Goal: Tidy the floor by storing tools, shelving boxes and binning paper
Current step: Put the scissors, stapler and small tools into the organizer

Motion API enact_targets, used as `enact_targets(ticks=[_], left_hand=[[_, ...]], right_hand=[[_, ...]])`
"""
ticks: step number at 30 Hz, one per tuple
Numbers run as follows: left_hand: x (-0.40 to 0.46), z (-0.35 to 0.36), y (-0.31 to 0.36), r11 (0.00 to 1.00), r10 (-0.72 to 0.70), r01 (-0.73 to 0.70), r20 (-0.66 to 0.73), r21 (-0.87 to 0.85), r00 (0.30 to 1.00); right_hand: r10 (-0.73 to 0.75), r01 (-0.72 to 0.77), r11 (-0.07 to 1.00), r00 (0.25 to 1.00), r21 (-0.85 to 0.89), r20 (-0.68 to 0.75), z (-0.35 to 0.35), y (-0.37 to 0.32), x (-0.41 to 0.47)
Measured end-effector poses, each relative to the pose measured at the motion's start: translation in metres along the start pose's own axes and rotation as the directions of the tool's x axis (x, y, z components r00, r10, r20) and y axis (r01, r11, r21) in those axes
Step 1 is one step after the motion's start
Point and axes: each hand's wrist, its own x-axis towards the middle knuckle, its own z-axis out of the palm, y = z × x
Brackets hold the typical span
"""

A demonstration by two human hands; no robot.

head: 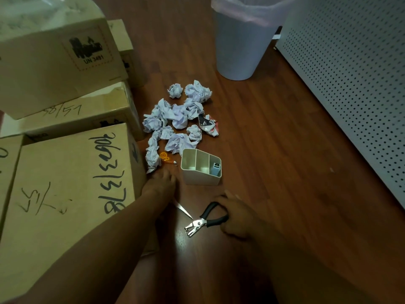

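**Hole punch gripped beside the organizer**

The right hand grips the black handles of the punch on the floor, just in front of the white organizer. The left hand rests left of the organizer, fingers extended toward orange scissors; its grip cannot be told. Crumpled paper lies behind the organizer, with the lined bin farther back. Boxes crowd the left, marked "UN 3481" and "50/51". A perforated cabinet stands right.

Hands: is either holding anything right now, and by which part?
The right hand grips the hole punch by its black handles, metal head pointing left. The left hand rests on the floor; whether it holds anything cannot be told.
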Motion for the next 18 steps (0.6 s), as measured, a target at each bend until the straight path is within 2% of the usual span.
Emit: enact_targets(ticks=[3,6,9,12,15,18], left_hand=[[-0.002,-0.006,-0.003,0.999,-0.005,0.004,-0.031,-0.050,1.000],[-0.002,-0.007,-0.010,0.997,0.009,-0.005,0.045,-0.072,0.999],[-0.007,-0.025,-0.015,0.987,0.133,-0.123,0.100,-0.106,0.986],[-0.008,-0.040,-0.021,0.952,0.226,-0.205,0.071,-0.227,0.972],[-0.012,-0.049,-0.022,0.935,0.169,-0.142,0.054,-0.326,0.984],[-0.018,-0.055,-0.017,0.918,0.063,-0.049,0.023,-0.393,0.998]], right_hand=[[0.044,-0.032,0.988,0.996,0.151,-0.075,-0.006,0.010,-0.012],[0.120,-0.078,0.943,0.986,0.324,-0.112,-0.013,0.013,-0.020],[0.187,-0.117,0.900,0.974,0.420,-0.130,-0.019,0.014,-0.024],[0.252,-0.164,0.824,0.964,0.543,-0.091,-0.026,0.012,-0.026],[0.290,-0.191,0.767,0.955,0.612,-0.065,-0.032,0.007,-0.024],[0.298,-0.169,0.797,0.945,0.580,-0.134,-0.034,-0.001,-0.024]])
